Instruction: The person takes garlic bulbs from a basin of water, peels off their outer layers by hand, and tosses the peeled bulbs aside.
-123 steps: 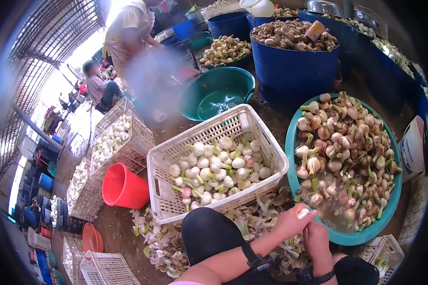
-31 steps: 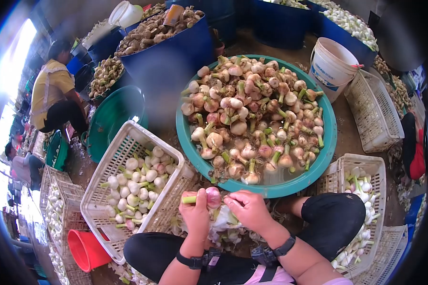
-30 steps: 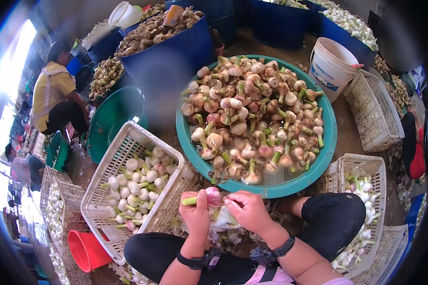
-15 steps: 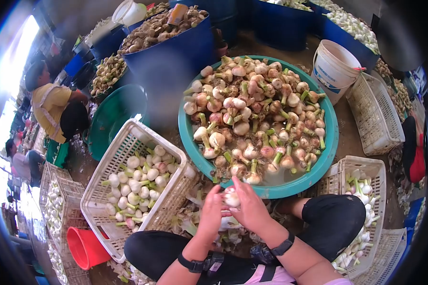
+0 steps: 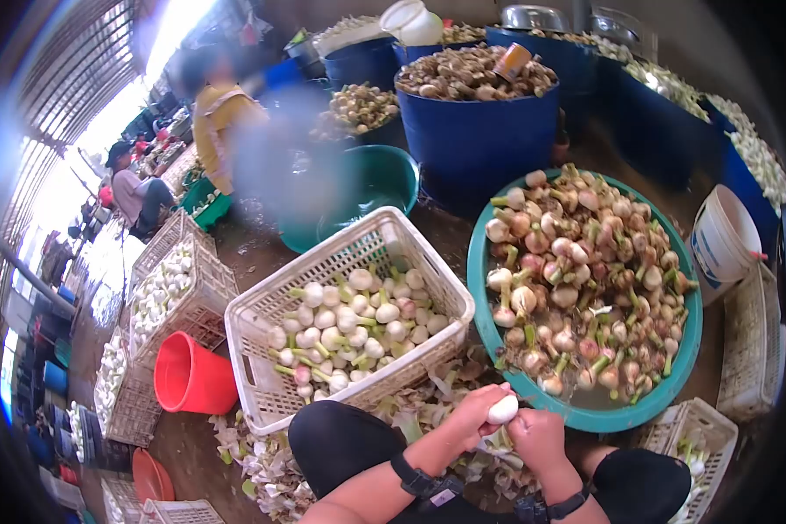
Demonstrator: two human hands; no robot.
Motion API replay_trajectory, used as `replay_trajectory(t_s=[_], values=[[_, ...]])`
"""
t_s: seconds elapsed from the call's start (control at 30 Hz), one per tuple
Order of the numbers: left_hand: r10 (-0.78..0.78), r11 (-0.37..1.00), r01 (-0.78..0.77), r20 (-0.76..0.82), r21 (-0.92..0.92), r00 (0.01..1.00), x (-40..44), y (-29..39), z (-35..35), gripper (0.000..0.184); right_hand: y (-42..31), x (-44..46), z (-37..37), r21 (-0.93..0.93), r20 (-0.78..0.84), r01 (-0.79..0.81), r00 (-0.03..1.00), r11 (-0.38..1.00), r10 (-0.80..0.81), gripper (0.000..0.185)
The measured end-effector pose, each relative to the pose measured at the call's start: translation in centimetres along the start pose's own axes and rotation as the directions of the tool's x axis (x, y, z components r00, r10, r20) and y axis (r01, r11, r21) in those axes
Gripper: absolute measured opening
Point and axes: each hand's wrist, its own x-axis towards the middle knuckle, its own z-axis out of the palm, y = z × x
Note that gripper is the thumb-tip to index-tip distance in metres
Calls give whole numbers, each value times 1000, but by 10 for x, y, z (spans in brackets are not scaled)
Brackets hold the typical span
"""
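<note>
My left hand (image 5: 472, 417) is closed around a smooth white garlic bulb (image 5: 502, 410), its rounded side facing up between thumb and fingers. Close against the bulb, my right hand (image 5: 537, 438) is curled shut; whatever its fingers grip is hidden. Both hands are above a heap of garlic peelings (image 5: 441, 393), between my knees. Just beyond them stands a round teal tub (image 5: 692, 349) of unpeeled garlic bulbs (image 5: 576, 262) with stems, partly in water. To the left, a white plastic crate (image 5: 262, 384) holds peeled white bulbs (image 5: 349, 319).
A red bucket (image 5: 196, 375) and more crates of garlic (image 5: 162, 284) stand left. Behind are a green basin (image 5: 384, 179) and a blue barrel (image 5: 485, 131) heaped with garlic. A white bucket (image 5: 716, 240) stands right. A person in yellow (image 5: 218, 131) is at the back left.
My view has swung left, so the tub and crate appear further right. The bulb was cupped between both hands with loosely extended fingers; now it is in my left hand, and my right is curled.
</note>
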Motion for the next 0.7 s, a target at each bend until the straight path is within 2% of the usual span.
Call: replay_trajectory(t_s=[0.03,0.07,0.1,0.13,0.17,0.2,0.23,0.27,0.3,0.33,0.37,0.4,0.43,0.47,0.5,0.53,0.57,0.6,0.63,0.7], values=[[-18,1000,17,-19,-25,1000,0,0,1,26,10,-2,7,-3,-4,19,1000,1000,-19,13],[-27,999,28,33,-39,999,-3,2,1,29,27,-7,20,450,140,-318,948,835,285,16],[-16,1000,16,118,-1,993,-5,4,1,31,25,0,20,723,398,-574,801,384,448,18],[-20,1000,18,121,17,992,-6,6,4,32,19,0,14,757,454,-607,756,243,472,25],[-29,999,25,123,33,992,-9,6,7,33,15,-1,8,761,446,-597,766,255,464,25],[-12,988,-9,134,151,991,-7,9,2,38,13,-7,6,786,434,-579,766,215,474,26],[-2,988,-19,139,153,990,-1,7,-4,38,14,-11,6,810,424,-560,764,174,487,26],[133,898,-202,197,392,971,5,2,-9,40,16,-13,7,812,417,-555,769,181,484,26],[244,720,-369,283,588,927,5,5,-7,42,19,-15,7,717,168,-404,891,568,422,25],[175,682,-324,284,656,943,2,7,-5,42,22,-17,7,480,-51,-200,966,854,255,25],[178,678,-331,290,657,940,-3,7,-2,42,25,-18,6,143,-198,15,980,990,13,25],[114,598,-293,283,746,952,-7,7,2,41,26,-18,4,30,-203,12,979,999,-6,22],[51,506,-255,266,824,963,-17,10,9,41,32,-19,11,28,-210,15,978,999,-8,22],[176,382,-332,285,862,942,-30,11,19,46,42,-19,23,443,-122,-237,940,865,320,20],[176,378,-335,288,863,941,-30,10,19,46,45,-19,26,744,94,-431,824,511,558,19],[258,242,-472,413,847,873,-30,7,18,49,54,-18,17,766,344,-577,741,284,577,16],[317,93,-589,536,803,782,-29,1,17,53,57,-19,15,767,342,-575,741,285,578,16],[529,-223,-697,685,682,501,-19,-13,11,55,58,-18,13,785,405,-596,699,168,589,15],[528,-226,-698,687,680,498,-18,-18,11,55,57,-17,11,790,470,-611,655,49,591,15],[574,-331,-605,663,724,480,-17,-24,11,48,43,-15,1,793,489,-606,690,56,535,15]])
